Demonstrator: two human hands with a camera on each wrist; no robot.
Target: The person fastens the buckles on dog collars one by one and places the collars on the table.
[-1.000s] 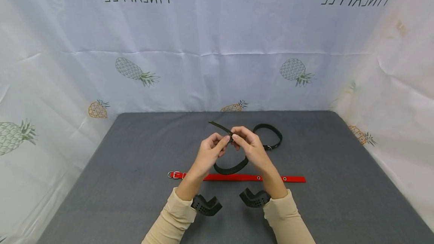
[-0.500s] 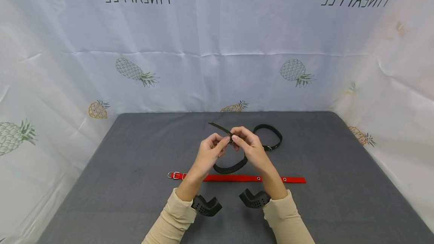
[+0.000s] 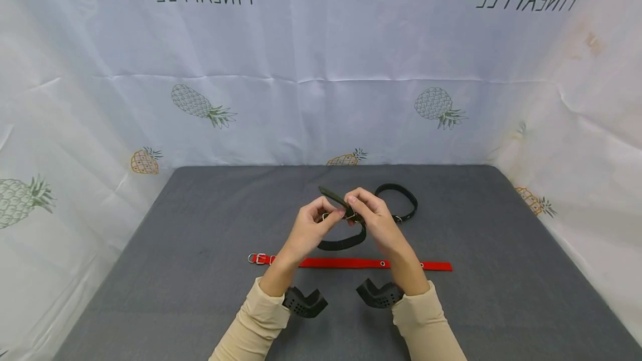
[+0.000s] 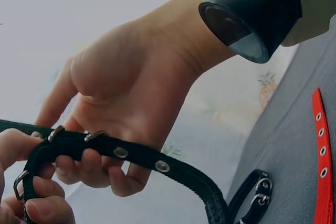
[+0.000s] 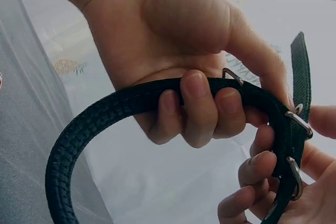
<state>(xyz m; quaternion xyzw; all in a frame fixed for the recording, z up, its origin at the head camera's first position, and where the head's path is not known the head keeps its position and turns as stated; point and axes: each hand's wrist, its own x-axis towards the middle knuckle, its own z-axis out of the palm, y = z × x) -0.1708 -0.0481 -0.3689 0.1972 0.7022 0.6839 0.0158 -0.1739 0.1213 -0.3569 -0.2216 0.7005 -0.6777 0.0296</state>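
Note:
A dark green collar bent into a loop is held above the table by both hands. My left hand pinches it near the metal fittings, while my right hand grips it on the buckle side. In the right wrist view, the strap's free end sticks up past the metal buckle, and curled right fingers wrap the band. Metal eyelets line the strap in the left wrist view. Fingers partly cover the fittings, so whether the buckle's pin sits in a hole I cannot tell.
A red collar lies stretched straight across the grey table, below the hands. Behind the right hand lies a black collar, closed in a loop. White pineapple-print cloth surrounds the table's back and sides.
The strap's free end has shifted right and slightly down, and shows more of its flat side. My fingers have moved slightly apart, exposing metal fittings between them. The other collars lie still.

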